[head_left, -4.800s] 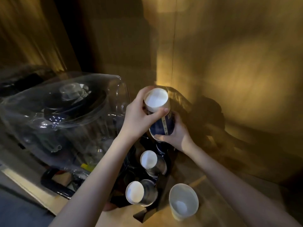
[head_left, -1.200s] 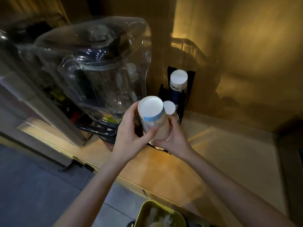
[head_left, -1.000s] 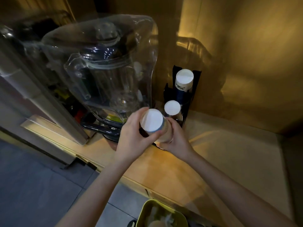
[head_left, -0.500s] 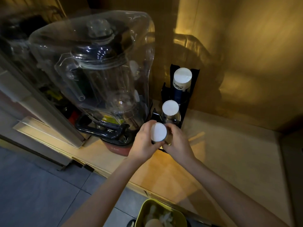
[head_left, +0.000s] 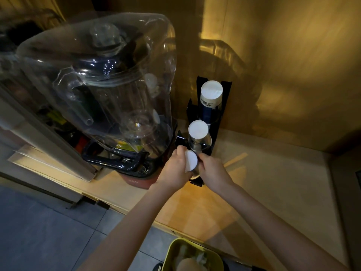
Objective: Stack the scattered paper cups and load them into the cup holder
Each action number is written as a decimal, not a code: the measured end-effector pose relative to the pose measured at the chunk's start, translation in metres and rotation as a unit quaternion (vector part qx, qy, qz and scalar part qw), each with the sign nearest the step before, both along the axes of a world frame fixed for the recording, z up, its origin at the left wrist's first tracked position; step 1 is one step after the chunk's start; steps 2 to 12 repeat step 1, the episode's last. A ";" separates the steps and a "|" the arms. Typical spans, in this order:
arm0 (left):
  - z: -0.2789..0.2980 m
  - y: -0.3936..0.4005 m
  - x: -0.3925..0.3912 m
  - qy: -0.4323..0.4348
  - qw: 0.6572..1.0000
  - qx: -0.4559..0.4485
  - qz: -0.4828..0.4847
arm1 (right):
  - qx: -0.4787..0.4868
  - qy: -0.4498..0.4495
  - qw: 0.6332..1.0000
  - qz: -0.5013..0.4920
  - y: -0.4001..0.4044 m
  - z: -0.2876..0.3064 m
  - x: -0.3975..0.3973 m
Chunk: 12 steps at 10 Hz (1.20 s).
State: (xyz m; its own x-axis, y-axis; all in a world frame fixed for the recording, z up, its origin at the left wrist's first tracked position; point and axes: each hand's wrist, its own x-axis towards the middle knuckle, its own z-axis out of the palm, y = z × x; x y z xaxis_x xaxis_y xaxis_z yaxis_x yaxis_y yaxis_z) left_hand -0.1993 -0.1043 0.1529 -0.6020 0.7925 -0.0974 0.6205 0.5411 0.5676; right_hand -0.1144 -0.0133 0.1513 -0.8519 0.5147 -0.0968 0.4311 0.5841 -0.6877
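A black cup holder (head_left: 226,98) stands on the wooden counter against the wall. Its far slot holds an upside-down stack of dark blue and white paper cups (head_left: 210,94). The middle slot holds another upside-down cup stack (head_left: 198,132). At the near slot, my left hand (head_left: 175,169) and my right hand (head_left: 210,170) both grip a third upside-down paper cup stack (head_left: 190,160), whose white bottom faces me. Its lower part is hidden between my hands and the holder.
A large blender under a clear plastic cover (head_left: 101,79) stands just left of the holder, close to my left hand. The wooden counter (head_left: 263,188) stretches to the right. A yellow-green bin (head_left: 192,255) sits below the counter's front edge, over a grey tiled floor.
Both hands have lowered the cup stack from chest height down into the holder's near slot. The camera view has pulled back slightly.
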 end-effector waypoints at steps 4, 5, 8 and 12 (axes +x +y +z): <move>0.006 0.005 0.000 -0.007 0.999 -0.030 0.009 | -0.064 -0.017 0.998 -0.013 0.005 0.006 -0.001; 0.006 0.005 0.000 -0.007 0.999 -0.030 0.009 | -0.064 -0.017 0.998 -0.013 0.005 0.006 -0.001; 0.006 0.005 0.000 -0.007 0.999 -0.030 0.009 | -0.064 -0.017 0.998 -0.013 0.005 0.006 -0.001; 0.006 0.005 0.000 -0.007 0.999 -0.030 0.009 | -0.064 -0.017 0.998 -0.013 0.005 0.006 -0.001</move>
